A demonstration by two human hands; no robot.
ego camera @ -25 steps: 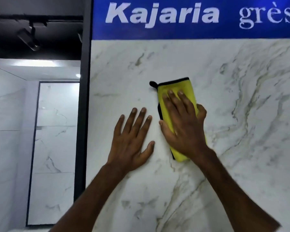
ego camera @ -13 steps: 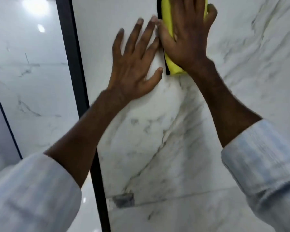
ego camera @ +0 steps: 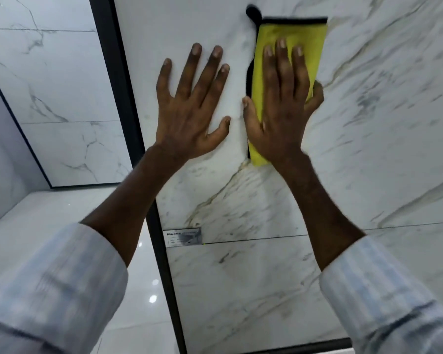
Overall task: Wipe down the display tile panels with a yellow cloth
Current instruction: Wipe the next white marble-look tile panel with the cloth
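- A large white marble-look tile panel point(ego camera: 368, 149) stands upright and fills most of the view. A thin seam point(ego camera: 266, 238) crosses it lower down.
- A black frame point(ego camera: 128, 111) runs down the panel's left edge.
- The left hand point(ego camera: 189, 106) lies flat and open on the bare panel with fingers spread, holding nothing. It is just beside the cloth. This bare palm will probably leave smears on the glossy surface.
- The right hand point(ego camera: 281, 111) presses flat on the cloth with fingers straight, not clasping it.
- The folded yellow cloth point(ego camera: 292, 31) is pinned high on the panel under that palm. If the pressure eases, the cloth could slide and drop.
- A small label point(ego camera: 182, 237) sits at the seam beside the frame. A downward stroke might catch and lift its edge.
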